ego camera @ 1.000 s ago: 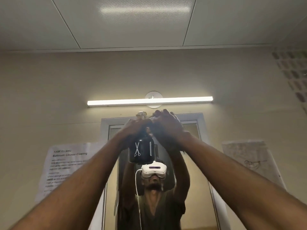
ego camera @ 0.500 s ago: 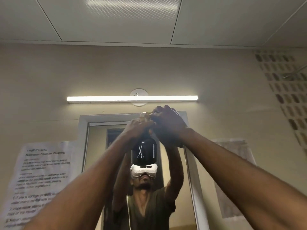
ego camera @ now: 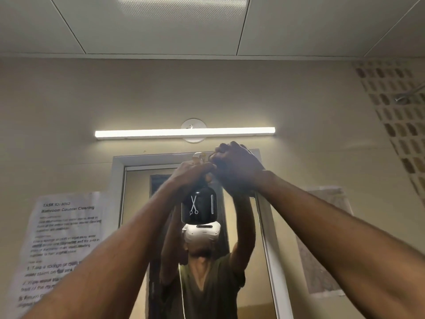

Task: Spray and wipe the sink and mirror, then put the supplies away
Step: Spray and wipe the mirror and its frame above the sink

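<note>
Spray bottle [ego camera: 199, 208], black with a scissors mark, hangs high before the mirror [ego camera: 138, 226], its neck wrapped by the left hand [ego camera: 192, 172] while the right hand [ego camera: 236, 166] curls over the spray head. It looks rigid, smooth and probably light, best held at the neck. A paper notice [ego camera: 62, 245] and light bar [ego camera: 184, 132] flank the glass; nothing blocks it.

— Where does the head view look from?
— From the person's head, tilted steeply up, close to the mirror [ego camera: 190, 226], taking in the far wall, the strip light [ego camera: 184, 132] and the ceiling [ego camera: 207, 24].
— Any second view?
— None.
</note>
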